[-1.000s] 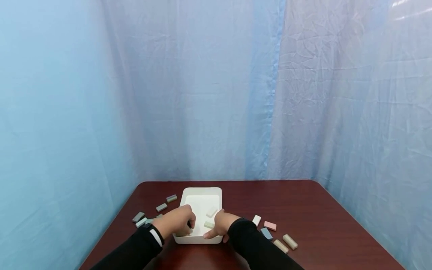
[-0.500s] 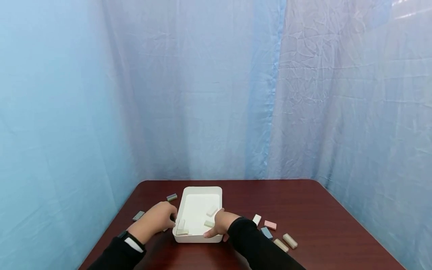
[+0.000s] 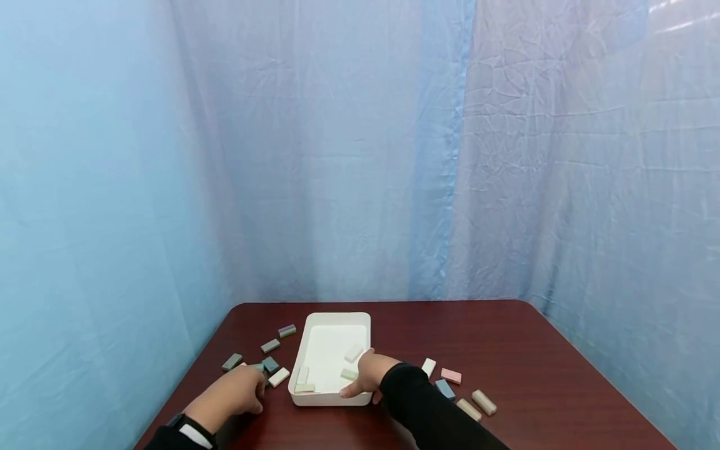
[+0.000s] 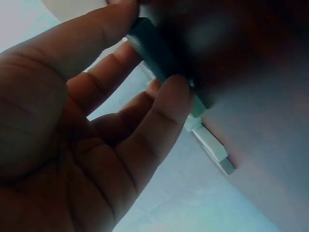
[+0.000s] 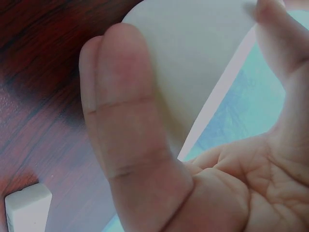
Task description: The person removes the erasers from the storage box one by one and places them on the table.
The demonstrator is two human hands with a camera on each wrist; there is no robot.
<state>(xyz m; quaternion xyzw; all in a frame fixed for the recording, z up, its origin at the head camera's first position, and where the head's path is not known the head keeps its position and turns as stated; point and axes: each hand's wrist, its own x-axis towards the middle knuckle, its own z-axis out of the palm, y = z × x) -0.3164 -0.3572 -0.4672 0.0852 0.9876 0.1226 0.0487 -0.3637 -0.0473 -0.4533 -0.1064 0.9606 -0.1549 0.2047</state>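
Note:
My left hand (image 3: 239, 392) is low over the table, left of a white tray (image 3: 329, 400). In the left wrist view its thumb and a finger span a small dark green block (image 4: 157, 50) and seem to pinch it. A white block (image 3: 279, 377) and a dark grey-green block (image 3: 270, 365) lie beside that hand. My right hand (image 3: 368, 374) grips the tray's near right corner, thumb over the rim and fingers along the outer wall (image 5: 186, 63). Inside the tray are several pale blocks, among them a light green block (image 3: 349, 374) and a cream block (image 3: 305, 388).
More grey-green blocks lie farther left, such as one near the table edge (image 3: 232, 362) and one by the tray (image 3: 287, 330). Right of the right hand are a pink block (image 3: 450, 375), a blue block (image 3: 445, 389) and several pale blocks. Curtains (image 3: 360, 156) surround the brown table (image 3: 506, 350).
My left hand has drawn out of the tray and moved left and nearer, down to the loose blocks. The right hand stays on the tray's corner.

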